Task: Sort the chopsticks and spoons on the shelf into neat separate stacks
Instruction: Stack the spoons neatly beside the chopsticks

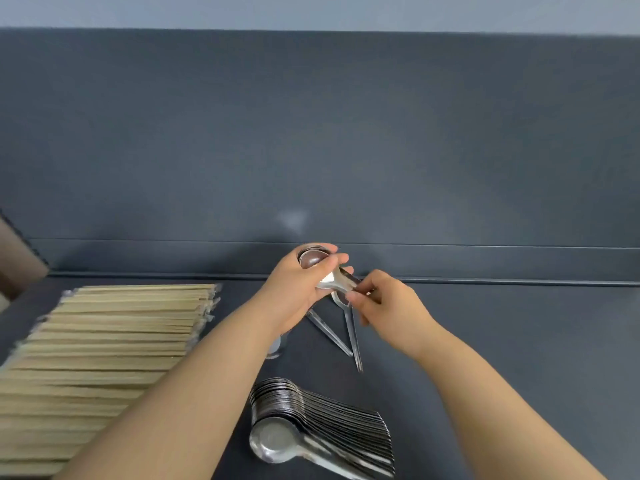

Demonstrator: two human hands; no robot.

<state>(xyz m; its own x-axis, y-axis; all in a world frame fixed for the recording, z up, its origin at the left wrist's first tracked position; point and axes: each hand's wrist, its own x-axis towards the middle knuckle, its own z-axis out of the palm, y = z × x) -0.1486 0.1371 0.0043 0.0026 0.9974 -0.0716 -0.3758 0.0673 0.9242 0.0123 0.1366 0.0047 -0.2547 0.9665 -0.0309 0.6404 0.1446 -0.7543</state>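
Nesting of held spoons (329,276) at frame centre, above the shelf (519,341).
Bowls gripped by curled left hand (302,292), handles pinched by right hand (393,311); square handles together before laying on spoon stack (322,424), lower centre; chopsticks (104,341) piled at left.

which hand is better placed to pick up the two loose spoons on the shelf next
Right, probably. The right hand is over the two loose metal spoons, only pinching handle tips; the left hand has its grip around the nested bunch of steel spoons.
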